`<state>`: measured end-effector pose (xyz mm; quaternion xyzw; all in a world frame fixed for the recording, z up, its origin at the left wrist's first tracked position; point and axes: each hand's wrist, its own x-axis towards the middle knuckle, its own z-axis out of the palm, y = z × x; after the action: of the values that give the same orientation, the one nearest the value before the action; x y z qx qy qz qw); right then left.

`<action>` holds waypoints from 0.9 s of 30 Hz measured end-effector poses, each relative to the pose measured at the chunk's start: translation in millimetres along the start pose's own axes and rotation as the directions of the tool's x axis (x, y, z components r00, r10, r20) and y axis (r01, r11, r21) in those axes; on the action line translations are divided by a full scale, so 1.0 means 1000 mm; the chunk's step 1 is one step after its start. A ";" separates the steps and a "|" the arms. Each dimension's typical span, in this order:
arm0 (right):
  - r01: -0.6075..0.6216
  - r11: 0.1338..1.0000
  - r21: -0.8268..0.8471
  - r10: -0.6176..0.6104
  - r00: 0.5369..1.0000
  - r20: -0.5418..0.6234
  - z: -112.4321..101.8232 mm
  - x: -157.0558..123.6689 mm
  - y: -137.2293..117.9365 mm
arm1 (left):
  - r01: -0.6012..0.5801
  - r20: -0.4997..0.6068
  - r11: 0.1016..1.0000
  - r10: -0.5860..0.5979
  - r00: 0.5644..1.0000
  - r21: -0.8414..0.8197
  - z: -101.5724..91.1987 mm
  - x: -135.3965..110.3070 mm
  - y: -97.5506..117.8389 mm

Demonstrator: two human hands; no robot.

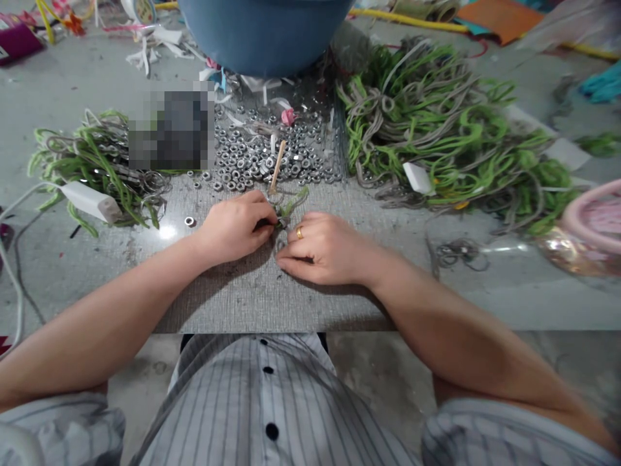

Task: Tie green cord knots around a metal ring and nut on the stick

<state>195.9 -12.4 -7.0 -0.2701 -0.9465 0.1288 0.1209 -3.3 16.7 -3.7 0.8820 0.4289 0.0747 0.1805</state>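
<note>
My left hand (241, 224) is closed, its fingertips pinching a green and grey cord (291, 202) near the table's middle. Just to the right, my right hand (324, 249), with a ring on one finger, is curled around the lower part of the same cord. My fingers cover most of what lies between them. Beyond the hands several metal nuts (237, 162) are spread over the table, and a thin wooden stick (278, 166) leans among them. One loose nut (189, 221) lies left of my left hand.
A large pile of green and grey cords (436, 129) lies at the right, a smaller bundle with metal rings (92, 162) at the left. A blue basin (266, 35) stands at the back. A white charger (92, 200) rests on the left bundle; a pink basket (596, 217) is far right.
</note>
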 end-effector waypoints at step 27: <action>-0.389 0.877 -0.282 0.384 0.920 -0.076 0.002 0.000 0.000 | 0.023 -0.038 0.988 -0.018 0.999 0.152 0.011 -0.013 0.016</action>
<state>195.5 -13.1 -8.8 -0.4693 -0.8810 0.0068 0.0600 3.3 -5.3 -7.4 0.8872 0.4457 0.0558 0.1056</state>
